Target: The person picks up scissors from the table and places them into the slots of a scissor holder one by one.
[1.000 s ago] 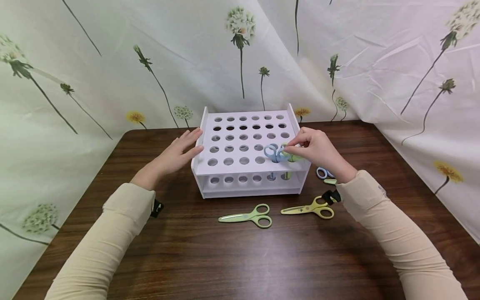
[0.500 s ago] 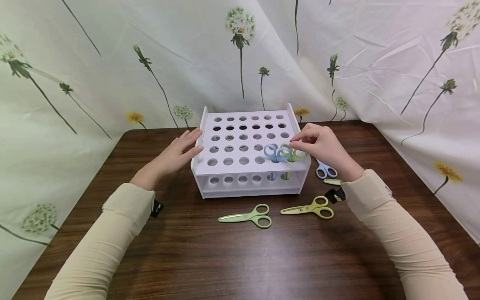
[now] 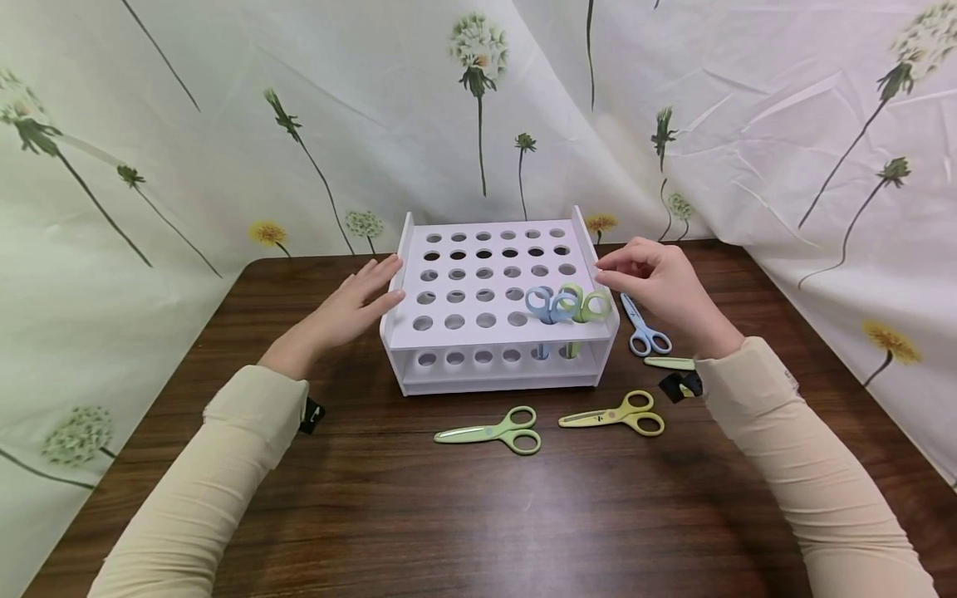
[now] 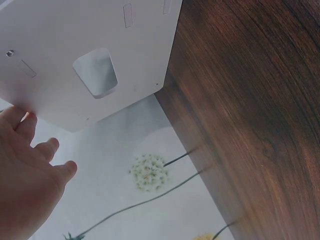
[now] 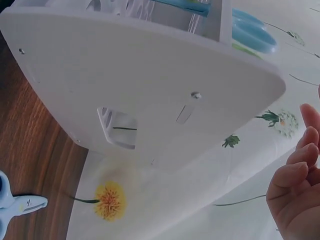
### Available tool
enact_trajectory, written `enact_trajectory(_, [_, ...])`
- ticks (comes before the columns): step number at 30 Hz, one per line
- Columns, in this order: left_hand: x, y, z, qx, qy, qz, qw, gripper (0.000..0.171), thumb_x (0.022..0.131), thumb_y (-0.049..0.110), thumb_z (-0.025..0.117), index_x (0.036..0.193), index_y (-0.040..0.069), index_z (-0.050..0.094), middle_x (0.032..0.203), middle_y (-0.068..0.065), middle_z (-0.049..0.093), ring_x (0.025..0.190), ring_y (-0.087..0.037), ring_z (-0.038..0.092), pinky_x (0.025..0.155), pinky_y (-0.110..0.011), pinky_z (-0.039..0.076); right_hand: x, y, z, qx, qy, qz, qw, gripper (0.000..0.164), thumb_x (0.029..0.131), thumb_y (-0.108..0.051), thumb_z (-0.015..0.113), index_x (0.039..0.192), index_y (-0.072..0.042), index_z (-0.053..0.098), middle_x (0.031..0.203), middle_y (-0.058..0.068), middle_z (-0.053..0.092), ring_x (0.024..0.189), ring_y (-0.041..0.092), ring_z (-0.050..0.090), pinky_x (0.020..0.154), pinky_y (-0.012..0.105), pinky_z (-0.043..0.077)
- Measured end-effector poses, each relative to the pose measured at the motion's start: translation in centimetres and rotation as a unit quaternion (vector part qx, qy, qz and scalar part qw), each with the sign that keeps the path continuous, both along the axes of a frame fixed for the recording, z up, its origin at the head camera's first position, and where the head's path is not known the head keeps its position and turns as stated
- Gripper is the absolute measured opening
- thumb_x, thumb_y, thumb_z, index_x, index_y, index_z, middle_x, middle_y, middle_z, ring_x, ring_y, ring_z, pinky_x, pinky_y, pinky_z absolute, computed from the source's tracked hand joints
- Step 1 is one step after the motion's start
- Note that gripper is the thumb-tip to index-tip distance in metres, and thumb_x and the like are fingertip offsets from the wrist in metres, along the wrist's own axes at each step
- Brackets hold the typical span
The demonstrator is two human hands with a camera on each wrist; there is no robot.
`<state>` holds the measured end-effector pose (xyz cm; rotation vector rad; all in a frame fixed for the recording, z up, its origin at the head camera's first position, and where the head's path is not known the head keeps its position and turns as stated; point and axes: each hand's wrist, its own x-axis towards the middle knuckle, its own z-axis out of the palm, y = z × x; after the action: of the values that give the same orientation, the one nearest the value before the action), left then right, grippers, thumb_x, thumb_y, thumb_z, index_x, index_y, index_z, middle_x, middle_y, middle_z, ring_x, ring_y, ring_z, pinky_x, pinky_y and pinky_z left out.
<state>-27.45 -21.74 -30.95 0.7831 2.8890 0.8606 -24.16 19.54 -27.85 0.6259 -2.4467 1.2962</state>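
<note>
A white rack (image 3: pixel 449 387) with rows of round holes stands on the table. Blue scissors (image 3: pixel 552 312) and green scissors (image 3: pixel 584 314) stand upright in its front right holes, handles above the top board. My left hand (image 3: pixel 340 309) rests its fingertips at the rack's left side panel (image 4: pixel 50 85), fingers extended. Just outside the right side panel (image 5: pixel 150 65), my right hand (image 3: pixel 658 286) hovers with loosely bent fingers and holds nothing. Below it lie another pair of blue scissors (image 3: pixel 638 324) and a green blade (image 3: pixel 668 363), whose handles the right wrist hides.
Nearer the front, light green scissors (image 3: pixel 488 433) and yellow scissors (image 3: pixel 607 417) lie flat on the dark wooden table (image 3: pixel 419 515). A white curtain (image 3: pixel 374 100) with printed dandelions hangs behind and on both sides.
My right hand has let go of the green scissors in the rack and drawn away to the right and back, uncovering the blue scissors on the table. The left hand stays put.
</note>
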Motion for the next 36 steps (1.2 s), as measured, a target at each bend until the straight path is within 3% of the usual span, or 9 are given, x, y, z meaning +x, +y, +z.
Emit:
enact_trajectory(4, [0.0,0.0,0.0,0.002,0.000,0.000,1.0000,0.064,0.097,0.044,0.039,0.147,0.009,0.022,0.152,-0.005,0.014,0.138,-0.023,0.000,0.108,-0.048,-0.002,0.3,0.3,0.4,0.000,0.005,-0.004,1.000,0.015,0.081,-0.009,0.072,0.094,-0.002,0.072,0.069,0.006,0.051,0.058,0.014,0.040,0.049,0.022,0.031])
enact_trajectory(10, [0.0,0.0,0.0,0.002,-0.003,0.000,1.0000,0.064,0.097,0.045,0.039,0.147,0.010,0.022,0.152,-0.004,0.014,0.138,-0.023,0.000,0.108,-0.048,-0.002,2.4,-0.1,2.5,0.002,0.012,-0.028,1.000,0.014,0.081,0.000,0.069,0.093,0.006,0.069,0.070,0.005,0.053,0.060,0.011,0.041,0.051,0.020,0.032])
enact_trajectory(15, [0.0,0.0,0.1,0.001,0.000,0.000,1.0000,0.064,0.097,0.044,0.039,0.147,0.010,0.022,0.152,-0.005,0.014,0.138,-0.023,0.000,0.108,-0.048,-0.002,2.3,0.9,2.3,-0.006,0.019,-0.040,0.999,0.015,0.080,0.000,0.069,0.092,0.008,0.068,0.069,-0.002,0.055,0.059,0.008,0.043,0.052,0.018,0.034])
enact_trajectory(23, [0.0,0.0,0.0,0.000,-0.002,0.001,1.0000,0.064,0.097,0.045,0.039,0.147,0.010,0.021,0.152,-0.004,0.014,0.138,-0.023,0.000,0.108,-0.047,-0.002,1.6,2.6,1.2,-0.017,-0.003,-0.066,0.998,0.017,0.080,-0.004,0.070,0.092,0.008,0.067,0.071,-0.008,0.060,0.058,0.007,0.045,0.052,0.018,0.036])
enact_trajectory(30, [-0.1,0.0,0.0,0.001,-0.001,0.001,1.0000,0.064,0.097,0.045,0.039,0.147,0.010,0.022,0.152,-0.004,0.014,0.138,-0.022,0.000,0.108,-0.047,-0.002,-0.9,5.3,-1.9,-0.010,-0.019,-0.100,0.995,0.022,0.080,-0.012,0.073,0.096,0.003,0.069,0.073,-0.011,0.060,0.060,0.008,0.045,0.051,0.019,0.036])
enact_trajectory(36, [-0.1,-0.1,0.0,-0.002,-0.003,0.002,1.0000,0.064,0.097,0.045,0.039,0.148,0.011,0.021,0.152,-0.003,0.014,0.138,-0.022,0.000,0.108,-0.047,-0.002,-1.2,6.3,-3.1,-0.001,-0.030,-0.109,0.994,0.022,0.081,-0.017,0.072,0.096,0.000,0.070,0.073,-0.011,0.060,0.061,0.010,0.045,0.051,0.020,0.036])
